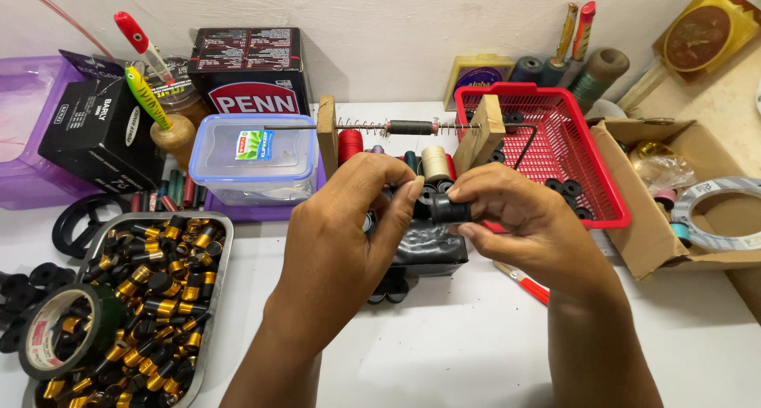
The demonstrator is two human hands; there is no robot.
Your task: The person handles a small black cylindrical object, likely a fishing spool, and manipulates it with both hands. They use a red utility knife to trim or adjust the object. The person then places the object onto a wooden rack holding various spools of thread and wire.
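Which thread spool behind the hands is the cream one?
The cream spool stands upright just left of the red basket, between the wooden uprights; the red spool stands farther left, and others are dark.

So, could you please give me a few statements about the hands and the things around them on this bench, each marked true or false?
1. The right hand pinches a small black cylinder at its fingertips. True.
2. The metal tray at the left holds black-and-gold pieces. True.
3. The basket behind the hands is blue. False: it is red.
4. The left hand rests flat on the table. False: it is raised, with its fingertips meeting the cylinder beside the right hand.
5. A clear plastic box with a blue-rimmed lid sits behind the tray. True.
6. The roll of tape lies inside the cardboard box. False: it sits at the tray's left edge.
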